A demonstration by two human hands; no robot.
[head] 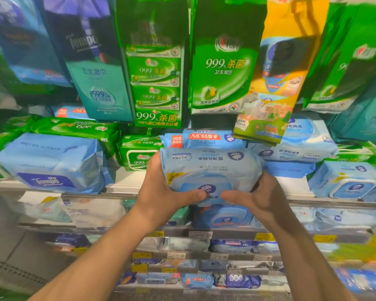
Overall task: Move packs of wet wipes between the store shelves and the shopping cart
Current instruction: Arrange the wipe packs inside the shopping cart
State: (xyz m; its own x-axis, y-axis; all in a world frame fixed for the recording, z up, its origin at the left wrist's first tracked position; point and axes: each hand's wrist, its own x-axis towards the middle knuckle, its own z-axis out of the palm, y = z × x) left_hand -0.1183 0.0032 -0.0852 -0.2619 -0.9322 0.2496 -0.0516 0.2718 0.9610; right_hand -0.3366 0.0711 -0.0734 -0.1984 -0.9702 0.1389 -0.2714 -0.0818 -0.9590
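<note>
A light blue pack of wet wipes (211, 168) with a blue lid is held flat in front of the upper shelf (126, 187). My left hand (161, 192) grips its left side, thumb laid across the lid. My right hand (258, 198) grips its right side, thumb meeting the left thumb near the lid. Just behind it lies another blue pack with an orange label (204, 139). The shopping cart is not in view.
A large blue Tempo pack (52, 164) lies left on the same shelf, and green packs (137, 153) sit between. More blue packs (343, 181) lie to the right. Tall green, teal and yellow bags (224, 68) hang above. Lower shelves hold several smaller packs (224, 216).
</note>
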